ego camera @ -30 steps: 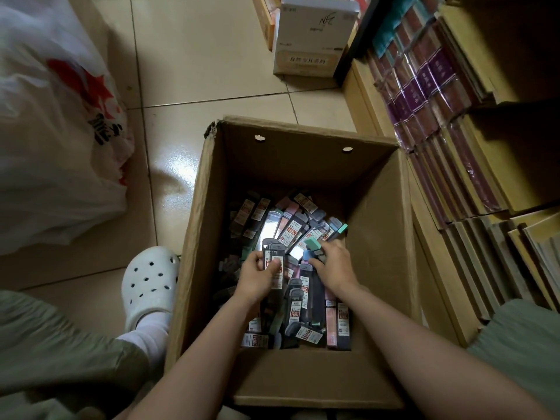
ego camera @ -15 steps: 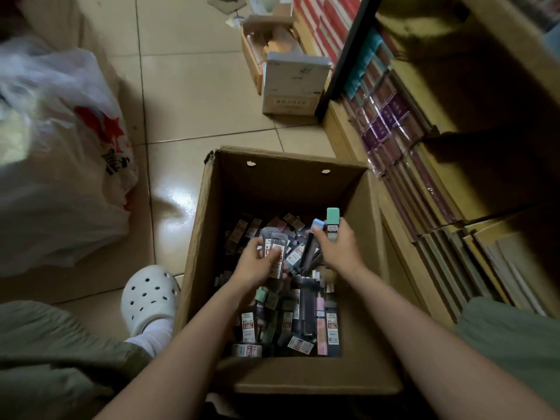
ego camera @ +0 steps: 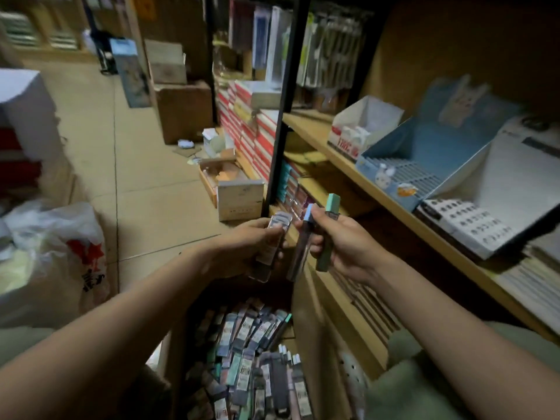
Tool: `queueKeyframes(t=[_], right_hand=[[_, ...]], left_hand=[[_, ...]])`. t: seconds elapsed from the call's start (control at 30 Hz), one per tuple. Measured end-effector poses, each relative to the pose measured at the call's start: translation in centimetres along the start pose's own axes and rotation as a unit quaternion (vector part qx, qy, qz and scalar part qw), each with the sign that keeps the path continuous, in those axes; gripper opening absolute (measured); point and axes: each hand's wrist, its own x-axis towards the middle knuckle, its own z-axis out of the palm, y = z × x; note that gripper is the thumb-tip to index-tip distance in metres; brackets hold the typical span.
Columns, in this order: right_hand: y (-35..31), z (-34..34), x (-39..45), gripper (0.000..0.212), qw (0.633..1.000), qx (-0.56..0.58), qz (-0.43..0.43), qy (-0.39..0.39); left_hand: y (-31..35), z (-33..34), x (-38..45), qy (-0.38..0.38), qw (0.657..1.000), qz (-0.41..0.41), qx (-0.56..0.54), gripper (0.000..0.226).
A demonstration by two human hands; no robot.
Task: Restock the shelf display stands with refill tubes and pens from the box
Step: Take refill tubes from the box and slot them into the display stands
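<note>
A clear tube (ego camera: pixel 271 247) is gripped in the left hand (ego camera: pixel 242 253), fingers curled round its lower half. Just beside it, two tubes are pinched in the right hand (ego camera: pixel 348 247): a blue-capped one (ego camera: pixel 301 247) and a green one (ego camera: pixel 327 234), fanned apart. All three are held above the box (ego camera: pixel 242 374), which is packed with more tubes. To the right, the blue stand (ego camera: pixel 424 165) sits on the shelf (ego camera: pixel 333 159), its slots mostly bare.

The blue-capped tube appears loosely held near its top and could slip back into the box when the hand is extended. Two tubes offered together could jam in one narrow slot, and the light stand might be pushed backward.
</note>
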Motion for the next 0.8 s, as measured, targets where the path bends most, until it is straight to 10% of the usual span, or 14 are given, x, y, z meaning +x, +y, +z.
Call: queueKeyframes(t=[0.33,0.8], right_hand=[[-4.3,-4.8,-1.3,0.019,0.994,-0.083,-0.06,0.048],[-4.9,-7.2,-0.5,0.031,0.967,-0.161,-0.131,0.149]], left_hand=[[3.2,4.2,2.7,-0.15,0.988,0.013,0.019,0.027],[4.7,8.6,6.4,0.006,0.974,0.112,0.199,0.057]])
